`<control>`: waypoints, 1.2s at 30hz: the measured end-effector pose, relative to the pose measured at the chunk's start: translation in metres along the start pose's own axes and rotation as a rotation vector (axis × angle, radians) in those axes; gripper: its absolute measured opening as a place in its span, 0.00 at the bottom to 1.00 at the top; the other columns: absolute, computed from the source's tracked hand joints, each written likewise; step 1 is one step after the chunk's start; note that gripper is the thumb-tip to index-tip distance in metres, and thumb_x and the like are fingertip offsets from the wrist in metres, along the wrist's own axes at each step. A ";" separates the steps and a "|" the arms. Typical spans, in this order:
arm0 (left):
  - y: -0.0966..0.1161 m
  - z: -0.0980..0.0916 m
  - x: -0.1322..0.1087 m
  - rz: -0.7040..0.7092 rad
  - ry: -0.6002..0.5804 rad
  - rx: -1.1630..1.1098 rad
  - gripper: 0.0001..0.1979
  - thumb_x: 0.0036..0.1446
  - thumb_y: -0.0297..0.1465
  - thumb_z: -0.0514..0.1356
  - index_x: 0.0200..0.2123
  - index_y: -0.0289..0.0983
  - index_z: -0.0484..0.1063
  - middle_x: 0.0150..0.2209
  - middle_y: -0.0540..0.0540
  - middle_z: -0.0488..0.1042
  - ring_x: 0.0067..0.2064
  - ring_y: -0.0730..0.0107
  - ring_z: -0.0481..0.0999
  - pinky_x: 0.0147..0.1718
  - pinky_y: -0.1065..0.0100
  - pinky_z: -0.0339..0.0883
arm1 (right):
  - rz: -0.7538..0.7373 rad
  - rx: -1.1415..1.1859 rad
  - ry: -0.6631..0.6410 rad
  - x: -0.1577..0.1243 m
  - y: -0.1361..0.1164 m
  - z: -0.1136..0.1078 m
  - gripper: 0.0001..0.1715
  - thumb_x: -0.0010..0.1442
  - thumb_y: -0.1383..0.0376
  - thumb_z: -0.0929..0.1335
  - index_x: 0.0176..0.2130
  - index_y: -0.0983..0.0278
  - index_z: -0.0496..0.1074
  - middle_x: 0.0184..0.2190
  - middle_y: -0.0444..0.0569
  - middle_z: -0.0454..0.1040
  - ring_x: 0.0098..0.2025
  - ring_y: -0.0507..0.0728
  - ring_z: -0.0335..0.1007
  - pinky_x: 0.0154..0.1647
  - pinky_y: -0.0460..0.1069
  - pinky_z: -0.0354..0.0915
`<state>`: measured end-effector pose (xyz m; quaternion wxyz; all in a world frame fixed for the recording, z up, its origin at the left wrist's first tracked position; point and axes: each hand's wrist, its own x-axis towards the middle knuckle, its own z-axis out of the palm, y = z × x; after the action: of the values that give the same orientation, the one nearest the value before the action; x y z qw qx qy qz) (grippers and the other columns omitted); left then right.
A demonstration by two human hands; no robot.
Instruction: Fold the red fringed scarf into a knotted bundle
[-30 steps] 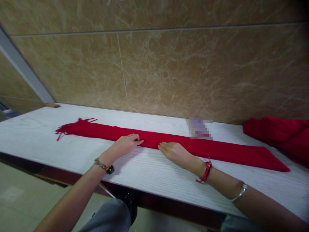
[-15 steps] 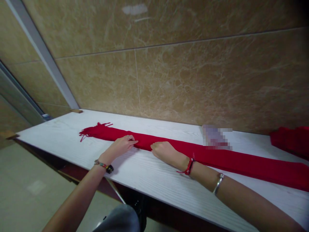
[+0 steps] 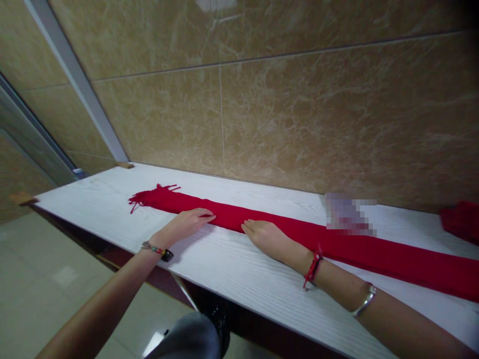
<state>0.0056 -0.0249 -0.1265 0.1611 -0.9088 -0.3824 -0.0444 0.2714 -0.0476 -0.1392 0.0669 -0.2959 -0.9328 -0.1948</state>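
Observation:
A long red scarf [image 3: 299, 227] lies folded into a narrow strip along the white table, its fringe [image 3: 149, 195] bunched at the left end. At the near edge of the strip, my left hand [image 3: 187, 222] pinches the cloth between thumb and fingers; a ring and a beaded bracelet show on that arm. A short way to the right, my right hand [image 3: 266, 236] has its fingers together on the same edge, tips pointing left, gripping the fabric. The thumb of that hand is mostly hidden. The scarf's right end runs out of view.
A blurred-out flat object [image 3: 346, 214] lies behind the scarf against the tiled wall [image 3: 284, 119]. More red cloth [image 3: 462, 222] sits at the far right. The white tabletop [image 3: 209, 269] has small wooden blocks [image 3: 23, 198] at its left corners.
The right hand's fingers have gone from tightly curled to straighter at the scarf's edge. The left hand stays at about the same spot on the cloth. The view has shifted slightly.

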 end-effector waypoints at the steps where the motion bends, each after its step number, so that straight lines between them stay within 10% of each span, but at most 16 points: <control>1: -0.003 0.002 -0.002 -0.009 0.009 -0.023 0.17 0.58 0.23 0.51 0.49 0.39 0.66 0.49 0.44 0.69 0.49 0.70 0.67 0.47 0.67 0.63 | 0.026 0.039 0.013 0.002 0.000 0.000 0.17 0.57 0.75 0.60 0.46 0.75 0.68 0.46 0.61 0.70 0.49 0.59 0.66 0.50 0.51 0.62; 8: -0.034 0.012 -0.007 -0.277 0.102 -0.721 0.21 0.55 0.35 0.54 0.52 0.38 0.63 0.55 0.40 0.62 0.56 0.60 0.59 0.54 0.55 0.53 | 0.112 0.249 0.044 0.033 -0.004 0.007 0.27 0.61 0.59 0.58 0.56 0.72 0.58 0.58 0.58 0.57 0.59 0.60 0.50 0.58 0.57 0.52; 15: -0.044 0.002 0.016 -0.722 0.788 -2.055 0.15 0.61 0.36 0.43 0.42 0.38 0.65 0.46 0.43 0.69 0.49 0.69 0.69 0.45 0.61 0.64 | 0.110 0.280 -0.010 0.033 -0.008 0.024 0.27 0.63 0.61 0.54 0.57 0.73 0.56 0.58 0.58 0.55 0.60 0.61 0.49 0.58 0.58 0.50; 22: -0.061 0.017 -0.001 -0.964 1.233 -2.352 0.21 0.62 0.33 0.33 0.31 0.34 0.63 0.30 0.44 0.69 0.35 0.72 0.73 0.36 0.65 0.68 | 0.101 0.251 0.016 0.032 -0.011 0.027 0.25 0.62 0.63 0.56 0.56 0.73 0.59 0.57 0.60 0.58 0.59 0.61 0.52 0.57 0.59 0.53; 31: -0.061 0.022 0.003 -1.201 1.112 -2.269 0.20 0.62 0.34 0.34 0.30 0.35 0.62 0.28 0.47 0.69 0.30 0.74 0.73 0.32 0.68 0.68 | 0.043 0.351 0.047 0.081 -0.017 0.011 0.22 0.57 0.67 0.62 0.50 0.74 0.66 0.51 0.60 0.66 0.53 0.60 0.61 0.53 0.52 0.58; 36: -0.067 0.024 -0.009 -1.162 0.845 -2.101 0.05 0.55 0.25 0.52 0.32 0.33 0.68 0.30 0.44 0.72 0.34 0.71 0.74 0.35 0.70 0.66 | 0.037 0.297 0.014 0.100 -0.027 0.019 0.16 0.59 0.71 0.59 0.44 0.71 0.69 0.46 0.58 0.71 0.47 0.59 0.66 0.45 0.50 0.64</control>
<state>-0.0495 0.0210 -0.1340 -0.5679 -0.2130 -0.4227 -0.6733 0.1736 -0.0077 -0.1409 0.1198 -0.2987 -0.9452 -0.0556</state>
